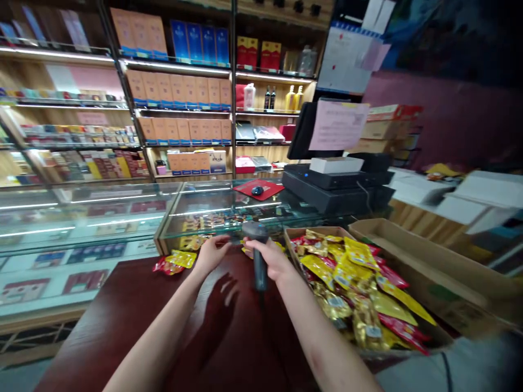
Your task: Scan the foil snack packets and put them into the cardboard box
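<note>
My right hand (pixel 273 257) is wrapped around the handle of a dark grey barcode scanner (pixel 260 269), held upright over the brown table (pixel 163 316). The scanner's head faces away from me. Left of it, my left hand (pixel 213 253) hovers with fingers curved and apart, nothing visible in them. Just beyond the scanner a yellow snack packet (pixel 248 251) shows, mostly hidden by the scanner and my right hand. Close to my left wrist lie a yellow packet (pixel 183 258) and a red packet (pixel 166 265).
On the right, an open cardboard box (pixel 292 245) holds many yellow, red and gold packets (pixel 355 272). A glass display counter (pixel 175 209) runs behind the table, with a mouse (pixel 257 190) on a red pad (pixel 269 188) and a monitor (pixel 301 130). Shelves of boxed goods (pixel 180 90) stand behind.
</note>
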Demonstrator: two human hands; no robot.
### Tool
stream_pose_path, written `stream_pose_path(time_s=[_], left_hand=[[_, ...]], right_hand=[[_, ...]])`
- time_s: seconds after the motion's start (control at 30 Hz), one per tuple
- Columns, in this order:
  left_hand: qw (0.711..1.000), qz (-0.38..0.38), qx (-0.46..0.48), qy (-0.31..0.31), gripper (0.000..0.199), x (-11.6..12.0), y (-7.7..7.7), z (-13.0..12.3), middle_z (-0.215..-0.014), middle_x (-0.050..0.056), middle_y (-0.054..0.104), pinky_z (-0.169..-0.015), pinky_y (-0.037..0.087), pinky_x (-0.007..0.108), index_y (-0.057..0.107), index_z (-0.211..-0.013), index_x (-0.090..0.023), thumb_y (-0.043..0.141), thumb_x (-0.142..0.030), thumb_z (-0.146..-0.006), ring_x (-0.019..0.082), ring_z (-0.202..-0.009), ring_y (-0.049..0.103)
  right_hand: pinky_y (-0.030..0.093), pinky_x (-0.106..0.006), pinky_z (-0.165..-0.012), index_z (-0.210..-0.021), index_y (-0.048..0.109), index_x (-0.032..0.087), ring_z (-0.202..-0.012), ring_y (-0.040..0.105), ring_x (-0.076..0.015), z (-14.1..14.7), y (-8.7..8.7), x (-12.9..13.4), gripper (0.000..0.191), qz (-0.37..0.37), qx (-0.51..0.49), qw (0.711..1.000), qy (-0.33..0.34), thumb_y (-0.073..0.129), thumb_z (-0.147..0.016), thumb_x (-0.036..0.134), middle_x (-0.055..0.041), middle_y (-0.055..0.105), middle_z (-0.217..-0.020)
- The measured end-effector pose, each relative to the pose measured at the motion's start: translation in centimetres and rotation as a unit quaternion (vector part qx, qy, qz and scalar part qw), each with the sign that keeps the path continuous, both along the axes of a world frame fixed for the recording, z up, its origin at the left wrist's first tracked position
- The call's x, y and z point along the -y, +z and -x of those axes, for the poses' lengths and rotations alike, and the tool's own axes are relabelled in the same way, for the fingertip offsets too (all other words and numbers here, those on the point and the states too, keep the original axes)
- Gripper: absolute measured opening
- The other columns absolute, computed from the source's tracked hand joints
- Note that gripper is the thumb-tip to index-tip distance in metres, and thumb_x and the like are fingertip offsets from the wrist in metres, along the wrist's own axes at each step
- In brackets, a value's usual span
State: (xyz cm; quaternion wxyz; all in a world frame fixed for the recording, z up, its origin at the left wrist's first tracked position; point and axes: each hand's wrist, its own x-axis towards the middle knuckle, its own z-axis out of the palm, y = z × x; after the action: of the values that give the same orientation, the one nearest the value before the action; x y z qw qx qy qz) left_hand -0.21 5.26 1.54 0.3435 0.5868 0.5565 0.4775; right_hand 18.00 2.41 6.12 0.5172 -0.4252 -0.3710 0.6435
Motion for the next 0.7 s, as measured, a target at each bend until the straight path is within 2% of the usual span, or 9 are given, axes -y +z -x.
stream_pose_path(time_s=[0.13,0.23,0.37,0.5,0.6,0.7], left_hand=[[0.984,-0.027,-0.123,0.129,0.029,-0.1,-2.2,6.9,-0.099,0.009,0.069,-0.09,0.044,0.033,0.07,-0.098,-0.019,0.068,-0.028,-0.071,0.024,-0.095,0.063],[0.958,-0.03,-0.229,0.171,0.034,-1.0,-3.6,9.4,-0.104,0.013,0.066,-0.09,0.042,0.034,0.067,-0.105,-0.016,0.064,-0.03,-0.075,0.025,-0.099,0.061],[0.943,-0.027,-0.276,0.183,0.035,-2.4,-5.3,9.9,-0.108,0.013,0.065,-0.09,0.041,0.033,0.062,-0.109,-0.015,0.059,-0.032,-0.079,0.026,-0.102,0.059],[0.942,-0.037,-0.271,0.194,0.038,-3.2,-6.8,9.8,-0.107,0.011,0.065,-0.087,0.042,0.032,0.057,-0.114,-0.016,0.058,-0.031,-0.08,0.024,-0.101,0.059],[0.933,-0.053,-0.304,0.186,0.031,-3.5,-7.2,10.0,-0.101,0.01,0.067,-0.086,0.041,0.033,0.06,-0.109,-0.018,0.057,-0.03,-0.08,0.024,-0.097,0.059],[0.922,-0.06,-0.342,0.171,0.028,-3.5,-6.7,10.0,-0.091,0.008,0.067,-0.081,0.041,0.033,0.063,-0.104,-0.018,0.059,-0.028,-0.079,0.025,-0.091,0.056]], right_hand=[[0.051,-0.028,-0.073,-0.075,0.068,0.014,-0.076,0.063,-0.0146,5.9,-3.0,-2.7,0.02,0.062,-0.007,0.997,0.043,0.072,-0.056,0.016,-0.0034,0.068,-0.076],[0.051,-0.029,-0.071,-0.073,0.066,0.013,-0.074,0.062,-0.0151,8.9,-4.6,-5.1,0.014,0.132,-0.066,0.988,0.051,0.067,-0.059,0.016,-0.0041,0.066,-0.074],[0.05,-0.027,-0.067,-0.073,0.065,0.015,-0.071,0.061,-0.0144,11.5,-6.9,-7.2,0.012,0.142,-0.074,0.987,0.012,0.063,-0.062,0.021,-0.0029,0.063,-0.068],[0.047,-0.024,-0.066,-0.076,0.065,0.016,-0.07,0.059,-0.0134,13.3,-9.2,-7.6,0.022,0.125,-0.078,0.989,-0.024,0.067,-0.054,0.018,-0.0005,0.064,-0.071],[0.045,-0.023,-0.067,-0.073,0.064,0.016,-0.072,0.059,-0.0126,14.2,-10.4,-7.6,0.026,0.099,-0.097,0.99,-0.041,0.069,-0.048,0.016,0.0005,0.065,-0.076],[0.044,-0.023,-0.069,-0.07,0.064,0.016,-0.071,0.058,-0.012,14.8,-10.8,-7.6,0.024,0.079,-0.106,0.991,-0.035,0.07,-0.047,0.018,0.0009,0.066,-0.074]])
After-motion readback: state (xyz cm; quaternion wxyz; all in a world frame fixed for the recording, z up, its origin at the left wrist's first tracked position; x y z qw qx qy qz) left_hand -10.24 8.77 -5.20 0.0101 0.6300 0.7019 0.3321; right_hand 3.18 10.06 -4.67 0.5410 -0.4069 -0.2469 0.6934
